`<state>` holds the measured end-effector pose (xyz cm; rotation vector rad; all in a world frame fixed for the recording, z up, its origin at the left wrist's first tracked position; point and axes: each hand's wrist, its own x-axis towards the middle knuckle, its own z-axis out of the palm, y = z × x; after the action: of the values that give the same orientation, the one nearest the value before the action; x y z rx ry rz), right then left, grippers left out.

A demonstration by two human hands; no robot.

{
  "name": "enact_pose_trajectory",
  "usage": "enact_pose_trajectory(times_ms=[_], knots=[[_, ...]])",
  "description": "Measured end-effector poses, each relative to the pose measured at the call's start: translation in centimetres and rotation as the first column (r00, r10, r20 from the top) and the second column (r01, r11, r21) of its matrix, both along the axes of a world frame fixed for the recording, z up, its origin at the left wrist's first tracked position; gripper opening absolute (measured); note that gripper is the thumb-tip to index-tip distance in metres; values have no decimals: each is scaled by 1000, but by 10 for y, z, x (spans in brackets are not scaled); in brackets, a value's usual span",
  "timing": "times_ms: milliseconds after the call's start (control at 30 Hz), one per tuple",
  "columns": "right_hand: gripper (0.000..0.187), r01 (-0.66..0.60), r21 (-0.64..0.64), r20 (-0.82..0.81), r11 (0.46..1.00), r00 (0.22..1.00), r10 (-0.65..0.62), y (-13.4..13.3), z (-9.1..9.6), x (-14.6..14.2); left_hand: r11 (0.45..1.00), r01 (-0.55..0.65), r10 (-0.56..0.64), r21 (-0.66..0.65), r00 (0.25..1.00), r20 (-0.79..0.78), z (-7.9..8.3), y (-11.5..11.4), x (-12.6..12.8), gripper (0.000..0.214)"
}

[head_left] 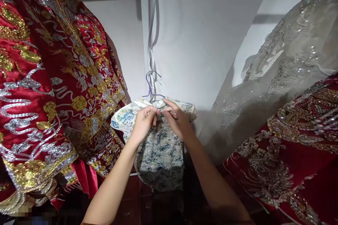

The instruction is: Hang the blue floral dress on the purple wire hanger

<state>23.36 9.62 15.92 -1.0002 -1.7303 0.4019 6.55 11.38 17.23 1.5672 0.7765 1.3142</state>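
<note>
A short-sleeved shirt (160, 154) with a blue and green floral print hangs on a thin purple hanger (151, 86) in front of me. My left hand (146, 121) is closed in a pinch at the front of its collar, thumb and fingers together. Close beside it, my right hand (176, 116) also pinches the collar front, its index finger stretched along the white collar edge. The fingertips of both hands nearly meet at the neckline. What exactly lies between them, cloth or a fastening, is hidden by the fingers.
The hanger's hook catches on a white hanging strap (152, 17) against a white wall (200, 35). To the left hangs a red jacket (71, 59) with gold and silver embroidery. A sheer beaded gown (285, 74) and a red beaded garment (298, 179) hang at the right.
</note>
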Motion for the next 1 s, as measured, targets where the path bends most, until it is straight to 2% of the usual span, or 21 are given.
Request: enact_pose_trajectory(times_ms=[100,200,300,367,400,467,500,567,633,667,733,800,867,933,1000], knots=[[18,-3,31,193,1000,981,-4,7,31,-6,1000,-16,15,15,1000,16,-5,3,0,35],[16,21,126,184,992,982,-44,9,43,-10,1000,-26,26,-3,1000,-17,-26,3,0,37],[15,114,144,-70,983,992,-104,4,53,2,998,-11,0,-60,984,-177,-63,-1,2,41],[14,173,111,-266,979,954,-139,-2,58,23,997,-18,0,-73,971,-238,-82,-5,1,43],[14,171,97,-347,981,929,-127,-6,59,36,998,-42,27,-55,969,-246,-86,-5,-2,44],[14,64,83,-501,994,865,-14,-15,54,65,985,-170,171,25,953,-252,-82,1,-12,44],[18,-23,86,-583,996,810,69,-20,49,78,963,-258,268,74,926,-265,-75,8,-19,43],[26,-141,130,-742,981,643,190,-30,32,97,882,-442,471,162,825,-313,-55,27,-35,42],[22,-98,148,-860,984,478,177,-38,10,107,817,-546,572,185,726,-382,-38,48,-49,36],[18,-38,125,-906,991,402,129,-41,-3,109,813,-547,578,200,718,-388,-33,57,-55,33],[11,36,10,-971,999,240,1,-43,-31,108,839,-501,544,212,752,-372,-29,68,-61,27],[11,-11,-122,-990,992,71,-121,-42,-61,103,867,-448,497,217,797,-343,-33,71,-60,24],[11,-105,-176,-981,979,-59,-183,-40,-89,95,876,-442,481,192,830,-281,-39,69,-57,23],[10,-182,-169,-973,969,-126,-193,-41,-113,87,907,-404,418,115,897,-145,-44,67,-52,26],[10,-226,-157,-973,961,-134,-190,-43,-131,80,950,-309,310,36,951,-15,-45,68,-50,30]])
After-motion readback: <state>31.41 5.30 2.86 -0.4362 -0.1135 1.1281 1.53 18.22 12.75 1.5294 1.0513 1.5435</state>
